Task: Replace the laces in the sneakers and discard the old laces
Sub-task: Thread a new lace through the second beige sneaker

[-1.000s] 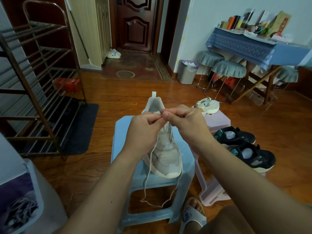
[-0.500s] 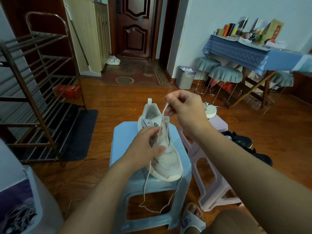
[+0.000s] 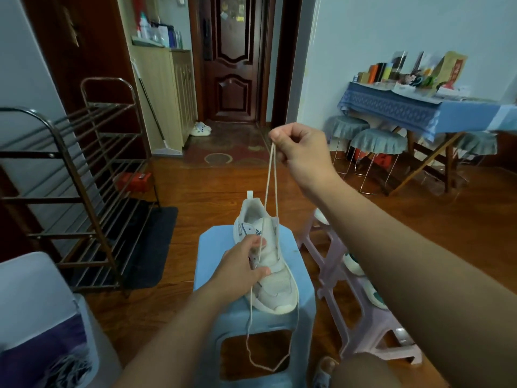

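Raised since before, the right hand pinches a lace loop straight above the sneaker, toe toward us on the stool; left hand grips its near side.

Right hand: raised, pinching a loop of lace
Left hand: grips the white sneaker
Sneaker: on blue stool
Lace ends: dangling below the seat

Sneaker on stool.
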Motion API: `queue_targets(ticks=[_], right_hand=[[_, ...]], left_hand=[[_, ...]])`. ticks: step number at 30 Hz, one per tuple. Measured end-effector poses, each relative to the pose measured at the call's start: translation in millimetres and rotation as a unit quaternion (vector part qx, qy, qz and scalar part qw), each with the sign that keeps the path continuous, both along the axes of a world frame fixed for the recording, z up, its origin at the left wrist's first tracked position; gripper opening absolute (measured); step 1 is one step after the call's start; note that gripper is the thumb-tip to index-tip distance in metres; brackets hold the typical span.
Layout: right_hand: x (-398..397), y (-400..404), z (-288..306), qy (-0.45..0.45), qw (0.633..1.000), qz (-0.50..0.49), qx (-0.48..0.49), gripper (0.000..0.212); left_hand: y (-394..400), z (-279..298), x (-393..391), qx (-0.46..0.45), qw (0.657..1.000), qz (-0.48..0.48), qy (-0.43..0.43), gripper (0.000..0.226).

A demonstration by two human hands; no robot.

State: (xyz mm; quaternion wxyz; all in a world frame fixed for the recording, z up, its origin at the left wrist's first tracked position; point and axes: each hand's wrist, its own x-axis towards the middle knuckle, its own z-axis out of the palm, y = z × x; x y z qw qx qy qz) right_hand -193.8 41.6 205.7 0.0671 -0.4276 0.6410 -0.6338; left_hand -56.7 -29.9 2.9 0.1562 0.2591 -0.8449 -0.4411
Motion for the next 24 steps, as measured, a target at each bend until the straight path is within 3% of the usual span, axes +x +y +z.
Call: queue_targets(ticks=[3,7,13,19,24], right_hand=[[7.2,-4.4,3.4,-0.006,1.0,0.006,0.014,0.016],[9.4,-5.7,27.2,-0.018,1.0,0.006,0.0,0.021],[5.6,6.0,118.0,-0.086,0.989,0.034,-0.115,0.017],[-3.2,11.3,207.3,-0.054,0.979,0.041,-0.193,0.02],[-2.5,4.8,197.1,-0.04,0.988,0.042,-0.144,0.019]], left_hand=[[-1.2,21.9,-1.3,-0.019,0.998,-0.02,-0.052,0.051],[5.0,27.4,1.1,-0.039,0.994,-0.024,-0.099,0.07],[12.5,34.4,3.1,-0.042,0.991,-0.016,-0.123,0.077],[13.9,35.6,-4.5,-0.017,0.988,-0.012,-0.154,0.086],[13.9,32.8,-4.4,0.002,0.99,-0.026,-0.135,0.093]])
